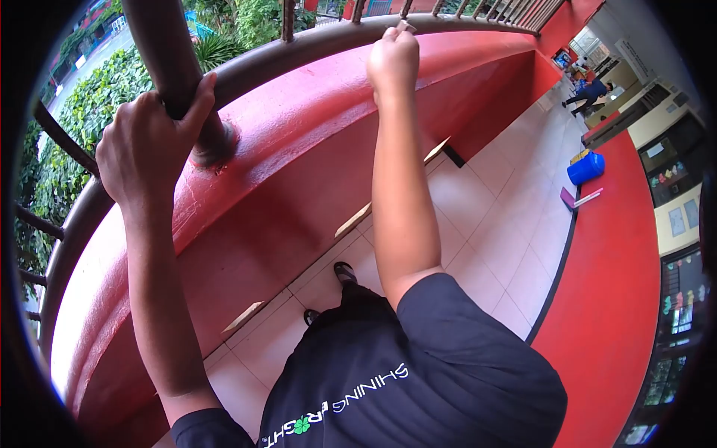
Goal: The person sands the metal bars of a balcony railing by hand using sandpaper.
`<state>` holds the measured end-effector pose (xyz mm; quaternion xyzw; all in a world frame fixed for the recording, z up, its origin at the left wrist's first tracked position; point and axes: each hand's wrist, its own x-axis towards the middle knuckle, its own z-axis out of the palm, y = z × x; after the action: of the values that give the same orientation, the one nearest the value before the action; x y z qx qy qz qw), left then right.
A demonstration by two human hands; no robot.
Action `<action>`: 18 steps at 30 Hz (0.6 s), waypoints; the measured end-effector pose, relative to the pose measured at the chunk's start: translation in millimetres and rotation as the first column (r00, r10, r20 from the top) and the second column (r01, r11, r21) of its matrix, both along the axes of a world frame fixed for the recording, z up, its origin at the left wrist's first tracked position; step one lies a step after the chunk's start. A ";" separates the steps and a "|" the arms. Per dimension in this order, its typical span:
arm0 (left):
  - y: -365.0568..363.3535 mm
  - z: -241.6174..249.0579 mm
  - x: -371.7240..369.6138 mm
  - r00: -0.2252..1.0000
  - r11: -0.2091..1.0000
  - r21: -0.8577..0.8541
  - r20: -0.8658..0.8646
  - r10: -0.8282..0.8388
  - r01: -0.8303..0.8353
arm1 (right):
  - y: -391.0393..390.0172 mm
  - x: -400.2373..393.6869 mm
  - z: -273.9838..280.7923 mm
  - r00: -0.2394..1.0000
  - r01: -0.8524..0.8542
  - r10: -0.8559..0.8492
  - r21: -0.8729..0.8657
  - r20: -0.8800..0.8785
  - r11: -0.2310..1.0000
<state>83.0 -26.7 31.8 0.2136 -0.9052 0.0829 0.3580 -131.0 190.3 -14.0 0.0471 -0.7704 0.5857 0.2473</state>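
My left hand is wrapped round the brown metal railing where the thick upright post meets the lower rail, its thumb lying against the post. Farther along, my right hand is closed at the same curved rail, the arm stretched out. A small pale brownish piece sticks out past its fingers, right at the rail; I cannot tell what it is. Below the rail runs the glossy red-painted top of a low wall.
Green bushes grow beyond the railing. Light tiles cover the corridor floor. Along the red-based wall opposite stand a blue bin and a dustpan. A person leans over at the far end.
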 end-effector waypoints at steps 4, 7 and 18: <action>2.4 1.1 -2.0 0.999 0.999 0.001 0.009 0.035 -0.035 | -13.0 43.0 6.4 0.996 -0.084 0.085 0.070 -0.007 0.994; 3.3 -0.3 -2.1 0.999 1.000 -0.002 -0.013 0.030 -0.030 | -13.7 43.6 1.6 0.990 -0.080 0.080 0.008 -0.118 0.997; 0.8 -1.6 -2.3 0.999 0.998 -0.043 -0.002 0.037 -0.038 | 23.7 -26.3 -22.0 0.999 -0.027 0.008 -0.607 -0.033 0.794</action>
<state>80.7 -25.9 30.2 0.2229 -0.8988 0.1090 0.3613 -157.3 214.0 -36.0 -0.0193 -0.5376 0.8035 0.2549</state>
